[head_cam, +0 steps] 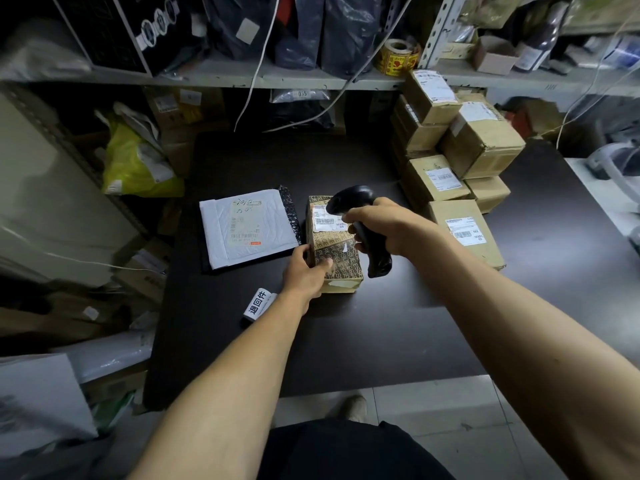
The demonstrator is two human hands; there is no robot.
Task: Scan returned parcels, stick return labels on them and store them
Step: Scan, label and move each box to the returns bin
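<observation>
Crowding table's right edge [554,202] — stacked boxes [460,140]

1. Parcel [334,247] under the left hand's fingers [320,266]: brown cardboard, overprinted with repeating dark lettering; white barcode label on its top.
2. Scanner [360,226] within the right hand's fingers [363,247]: plain black.
3. Padded envelope [247,225] left of the left fingers: white, with a pale cream label bearing black handwriting, over a black mailer.
4. Label roll [259,304] near the left wrist: white with black characters.
5. Table [346,334] beneath both hands: dark brown-black, unpatterned.
6. Stacked boxes [460,150] beyond the right fingers: tan cardboard, white labels.
7. Bag [136,161] far left of the fingers: yellow-green.
8. Sticker roll [398,57] on the shelf: yellow with red marks.
</observation>
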